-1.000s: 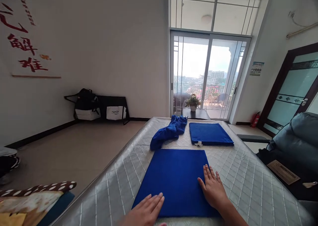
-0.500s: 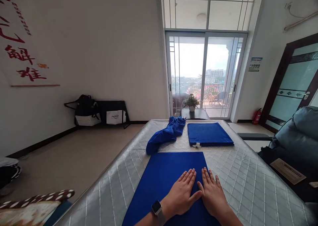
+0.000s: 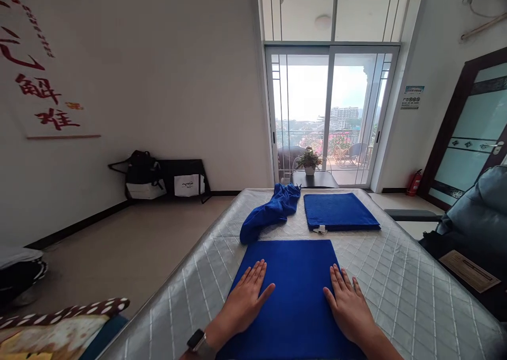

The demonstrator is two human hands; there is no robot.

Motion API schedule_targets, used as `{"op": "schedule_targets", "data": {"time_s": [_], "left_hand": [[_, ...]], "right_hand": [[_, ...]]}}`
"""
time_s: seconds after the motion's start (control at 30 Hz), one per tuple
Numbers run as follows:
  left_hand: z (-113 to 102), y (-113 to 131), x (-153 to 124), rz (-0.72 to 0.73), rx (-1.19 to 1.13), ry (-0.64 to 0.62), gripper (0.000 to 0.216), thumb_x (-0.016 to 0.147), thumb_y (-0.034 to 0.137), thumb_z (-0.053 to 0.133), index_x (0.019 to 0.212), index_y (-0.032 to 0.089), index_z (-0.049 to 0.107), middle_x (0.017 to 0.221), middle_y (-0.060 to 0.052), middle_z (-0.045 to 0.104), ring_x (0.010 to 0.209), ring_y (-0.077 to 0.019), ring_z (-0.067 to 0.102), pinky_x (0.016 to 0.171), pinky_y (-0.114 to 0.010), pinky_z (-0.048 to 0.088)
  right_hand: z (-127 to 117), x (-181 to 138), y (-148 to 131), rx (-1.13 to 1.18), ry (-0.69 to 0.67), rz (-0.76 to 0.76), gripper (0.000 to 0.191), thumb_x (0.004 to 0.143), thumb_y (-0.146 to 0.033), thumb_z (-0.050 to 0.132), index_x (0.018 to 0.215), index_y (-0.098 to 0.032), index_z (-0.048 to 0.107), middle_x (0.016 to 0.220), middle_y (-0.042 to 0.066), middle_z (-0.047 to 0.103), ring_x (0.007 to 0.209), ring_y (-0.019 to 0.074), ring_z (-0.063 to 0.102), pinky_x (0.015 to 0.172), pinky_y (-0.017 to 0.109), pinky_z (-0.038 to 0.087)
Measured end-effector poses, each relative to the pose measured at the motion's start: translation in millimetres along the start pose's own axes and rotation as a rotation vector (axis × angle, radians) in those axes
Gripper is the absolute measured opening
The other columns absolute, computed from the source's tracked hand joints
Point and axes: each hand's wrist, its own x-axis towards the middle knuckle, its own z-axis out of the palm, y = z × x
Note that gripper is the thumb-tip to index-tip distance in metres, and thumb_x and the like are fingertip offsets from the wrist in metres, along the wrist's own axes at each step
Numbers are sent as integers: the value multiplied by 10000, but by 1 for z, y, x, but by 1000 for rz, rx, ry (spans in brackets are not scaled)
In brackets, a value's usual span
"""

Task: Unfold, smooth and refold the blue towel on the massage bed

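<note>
A flat blue cloth (image 3: 295,291) lies spread on the quilted silver mattress right in front of me. Flat on its left side rests my left hand (image 3: 246,299), fingers stretched out and thumb pointing inward; a watch is on that wrist. My right hand (image 3: 348,299) lies open along the cloth's right edge. Neither hand grips anything. Beyond the cloth, a crumpled blue cloth bag (image 3: 271,212) lies to the left. A neatly folded blue cloth (image 3: 341,211) with a small white tag sits to the right.
The quilted mattress (image 3: 396,275) fills the foreground. To the right stands a dark armchair (image 3: 481,212) with a brown board (image 3: 469,270) on it. A potted plant (image 3: 309,160) stands before the glass door. A spotted blanket (image 3: 63,323) is at lower left, a backpack (image 3: 140,167) by the wall.
My left hand has slid left across the cloth, away from my right hand. The right hand stays at the right edge. The view has shifted slightly.
</note>
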Motion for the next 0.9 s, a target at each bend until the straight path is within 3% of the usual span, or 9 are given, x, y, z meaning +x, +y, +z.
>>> {"op": "schedule_targets", "data": {"time_s": [0.13,0.27,0.57,0.73,0.9], "left_hand": [[-8,-22,-5,-159,-24,22,774,1007,641,158,1587,130,208,1659,-129,207,1533,-265,228,1245,-500,239],[-20,-19,-8,-265,-66,-2,890,977,696,125,1577,43,201,1663,-160,159,1545,-261,170,1260,-459,196],[-23,-13,-9,-267,-82,9,963,953,734,109,1567,0,212,1655,-193,150,1544,-283,162,1261,-471,178],[-19,-17,-8,-243,-72,32,936,957,731,142,1565,29,261,1645,-199,200,1533,-289,202,1250,-472,215],[-16,-19,-8,-236,-68,62,915,961,724,177,1559,42,293,1642,-193,230,1528,-294,225,1250,-477,228]], "right_hand": [[5,2,5,8,19,-26,711,1010,-557,153,1604,-168,126,1671,2,109,1549,224,56,1257,483,73],[10,6,10,-27,17,-37,706,1010,-537,153,1604,-156,127,1674,4,110,1550,215,64,1256,474,89],[-13,18,4,-37,33,-11,701,1009,-544,163,1612,-188,177,1680,13,141,1548,202,85,1250,441,110],[-29,48,-10,-82,23,-10,686,1020,-504,158,1609,-154,186,1678,42,143,1550,203,74,1242,435,102],[-22,78,-4,-78,25,12,684,1028,-483,157,1610,-124,149,1678,57,143,1549,198,77,1242,423,82]]}}
